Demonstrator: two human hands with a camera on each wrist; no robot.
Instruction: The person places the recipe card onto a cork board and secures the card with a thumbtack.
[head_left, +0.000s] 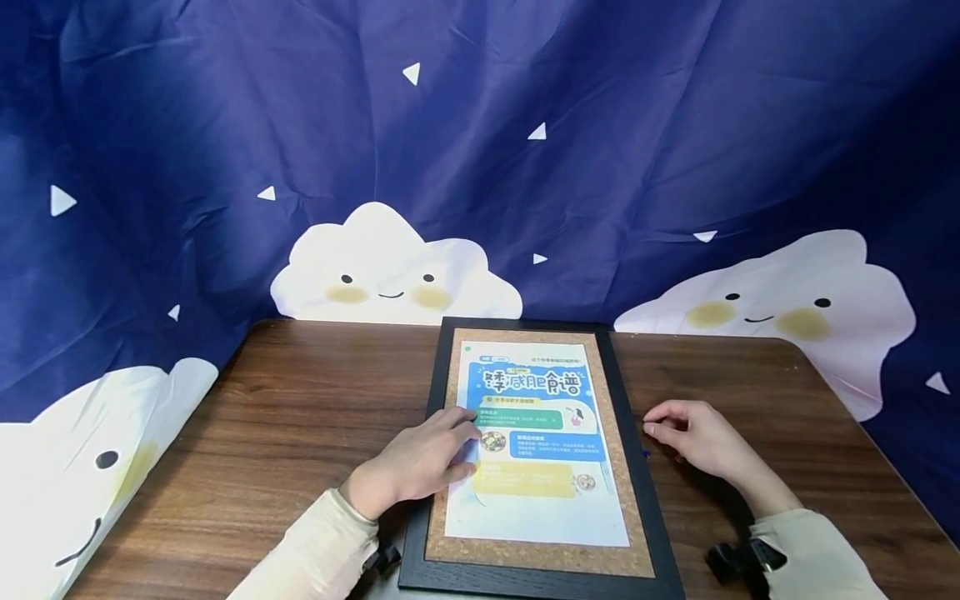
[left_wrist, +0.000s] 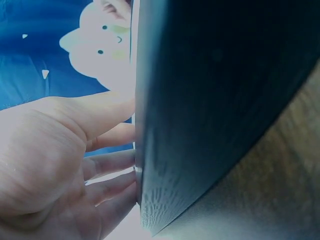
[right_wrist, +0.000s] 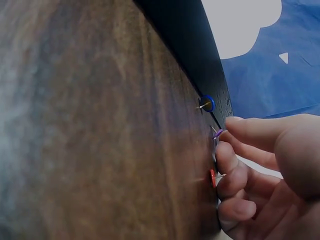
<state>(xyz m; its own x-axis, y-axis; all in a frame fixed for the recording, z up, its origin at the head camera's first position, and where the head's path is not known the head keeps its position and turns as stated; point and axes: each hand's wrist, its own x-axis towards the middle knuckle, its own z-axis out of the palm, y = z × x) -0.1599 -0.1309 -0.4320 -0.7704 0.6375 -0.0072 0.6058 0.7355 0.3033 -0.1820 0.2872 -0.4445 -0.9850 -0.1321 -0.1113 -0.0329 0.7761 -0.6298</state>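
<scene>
Purple metal-pinned thumbtack (right_wrist: 218, 134), centre-right of right-wrist view, sits at fingertips of partly curled right hand (right_wrist: 267, 175); cannot tell if pinched. Left hand (head_left: 420, 458), fingers loosely extended, touches white-blue paper poster (head_left: 536, 450).

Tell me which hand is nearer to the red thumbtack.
Right. The right hand is close beside the red thumbtack, while the left hand is across the corkboard, at the left edge of the paper.

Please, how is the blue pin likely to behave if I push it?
The blue pin may well roll, since its head looks round. It is probably light, being much smaller than the right hand. Its thin, bare point could prick.
</scene>
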